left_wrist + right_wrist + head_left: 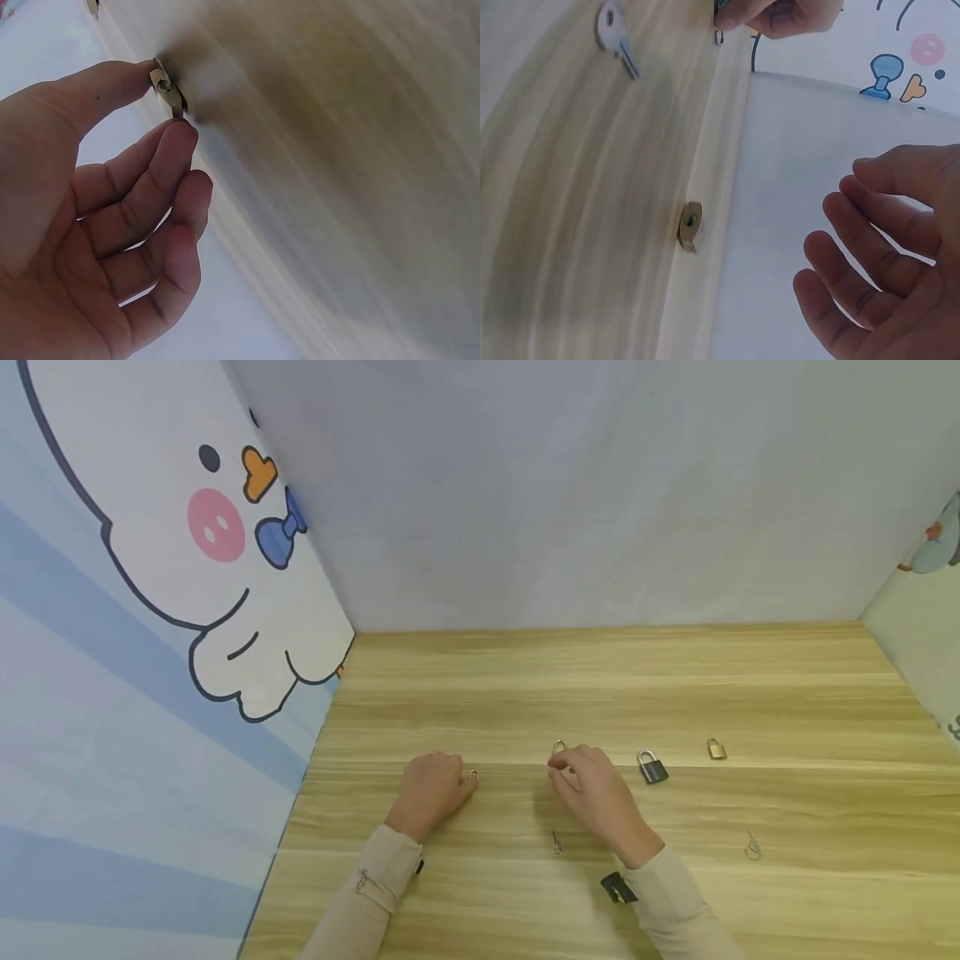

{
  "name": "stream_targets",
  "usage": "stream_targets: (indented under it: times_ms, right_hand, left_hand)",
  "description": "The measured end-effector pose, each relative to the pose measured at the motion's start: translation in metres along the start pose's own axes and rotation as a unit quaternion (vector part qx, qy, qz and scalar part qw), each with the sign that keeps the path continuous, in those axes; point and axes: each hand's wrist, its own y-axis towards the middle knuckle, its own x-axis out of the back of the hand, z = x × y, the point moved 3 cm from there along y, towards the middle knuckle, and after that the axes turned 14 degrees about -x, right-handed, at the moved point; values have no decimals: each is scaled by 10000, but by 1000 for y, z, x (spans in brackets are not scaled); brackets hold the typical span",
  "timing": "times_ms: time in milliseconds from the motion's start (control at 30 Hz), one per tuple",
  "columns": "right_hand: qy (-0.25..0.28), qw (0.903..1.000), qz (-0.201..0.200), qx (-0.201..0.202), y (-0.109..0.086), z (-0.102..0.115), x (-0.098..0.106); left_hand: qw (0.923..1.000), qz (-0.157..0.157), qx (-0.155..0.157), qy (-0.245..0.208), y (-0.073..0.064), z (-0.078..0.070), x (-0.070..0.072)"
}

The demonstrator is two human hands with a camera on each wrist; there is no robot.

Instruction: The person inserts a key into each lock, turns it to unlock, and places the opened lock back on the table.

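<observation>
In the left wrist view, the thumb and index finger of my left hand pinch a small brass padlock, its keyhole facing the camera. From the head, that left hand is low over the wooden table, and only the padlock's shackle shows past the thumb. My right hand hovers with loosely bent fingers beside a second brass padlock, mostly hidden behind it except the shackle. The right wrist view shows this padlock on the table, apart from the fingers, which hold nothing.
A black padlock and another small brass padlock lie to the right. One key lies between the forearms; what looks like another is farther right. A pale wall stands behind the table.
</observation>
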Motion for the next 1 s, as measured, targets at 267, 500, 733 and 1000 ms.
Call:
stream_targets:
  times_ms: [267,500,733,1000]
  right_hand:
    - [-937,9869,-843,1009,-2,-9,14]
    - [-1049,9784,-1176,1336,-6,-15,21]
    - [-1203,9750,-1292,1352,-11,-21,31]
    - [-1313,9733,-1297,1365,-17,-26,38]
  left_hand:
    - [9995,143,200,-206,-1,2,-1]
    - [9994,-191,227,-190,14,-2,5]
    - [9997,41,11,-232,50,-30,7]
    - [9978,232,-133,-602,79,-57,-1]
